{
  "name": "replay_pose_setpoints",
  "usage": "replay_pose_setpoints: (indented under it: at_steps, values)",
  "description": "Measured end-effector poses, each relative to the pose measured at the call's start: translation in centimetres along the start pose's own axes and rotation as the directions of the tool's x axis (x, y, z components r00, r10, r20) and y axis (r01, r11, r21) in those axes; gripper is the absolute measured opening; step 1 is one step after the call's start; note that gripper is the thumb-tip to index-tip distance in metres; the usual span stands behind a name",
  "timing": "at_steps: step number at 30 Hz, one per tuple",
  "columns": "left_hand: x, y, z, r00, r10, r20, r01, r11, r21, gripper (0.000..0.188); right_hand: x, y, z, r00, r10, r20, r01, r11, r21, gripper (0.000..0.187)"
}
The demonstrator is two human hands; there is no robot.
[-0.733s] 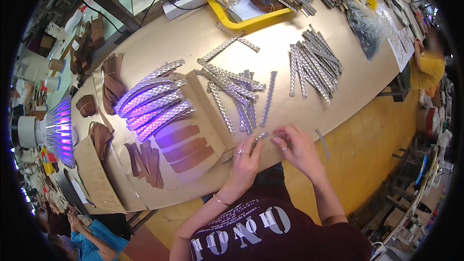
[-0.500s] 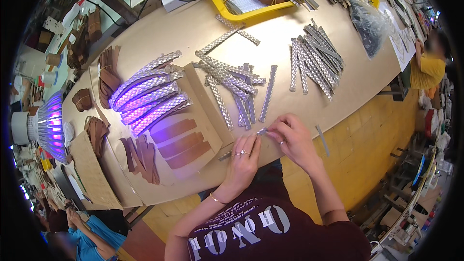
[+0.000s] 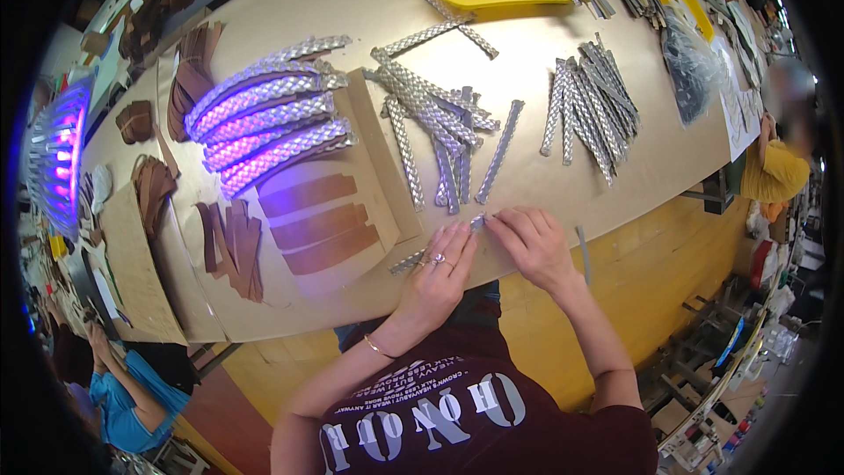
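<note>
A silvery braided strip lies along the table's near edge under my left hand, its ends showing on either side of the fingers. My left fingers are closed over its middle and press it down. At the strip's right end my right hand has thumb and fingertips pinched together on the tip; exactly what they grip there is partly hidden. Just beyond my hands is a loose pile of braided strips, with a single strip to its right. A denser heap of similar strips lies further right.
To the left, curved braided straps glow under a purple lamp. Flat brown strips rest on a cardboard sheet. A yellow tray stands at the back. A thin grey strip overhangs the table edge. Co-workers sit at both sides.
The whole view has shifted a little. My right fingers have come down flatter at the strip's right end, while my left hand keeps its hold on the strip.
</note>
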State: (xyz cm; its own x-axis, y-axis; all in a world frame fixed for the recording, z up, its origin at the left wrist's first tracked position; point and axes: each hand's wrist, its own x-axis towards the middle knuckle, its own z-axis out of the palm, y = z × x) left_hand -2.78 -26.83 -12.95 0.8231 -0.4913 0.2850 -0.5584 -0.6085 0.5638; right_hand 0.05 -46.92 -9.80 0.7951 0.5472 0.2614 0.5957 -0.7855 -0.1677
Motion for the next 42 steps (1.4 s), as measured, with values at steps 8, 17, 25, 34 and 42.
replay_pose_setpoints:
  at_steps: [8,17,25,34,42]
  values:
    - [0.1,0.1,-0.4,1.0,-0.002,0.015,0.002,1.0,0.006,0.039,1.4,2.8,-0.1,0.933,-0.358,0.014,0.358,0.93,-0.079,0.027]
    - [0.2,0.2,-0.6,1.0,-0.005,0.016,0.005,1.0,0.01,0.042,2.1,3.5,-0.2,0.858,-0.513,0.016,0.507,0.842,-0.185,0.022]
    - [0.4,0.6,-0.3,0.999,-0.009,0.037,0.005,0.995,0.098,0.043,2.4,3.0,-0.4,0.871,-0.484,0.09,0.49,0.834,-0.254,0.022]
    - [0.2,1.0,-0.1,0.997,-0.008,0.083,-0.004,0.988,0.151,0.045,3.6,1.8,-1.8,0.881,-0.336,0.332,0.384,0.919,-0.09,0.022]
    - [-0.2,1.1,0.0,0.994,0.006,0.109,-0.025,0.984,0.175,0.046,4.7,1.7,-2.1,0.844,-0.398,0.359,0.453,0.887,-0.083,0.017]
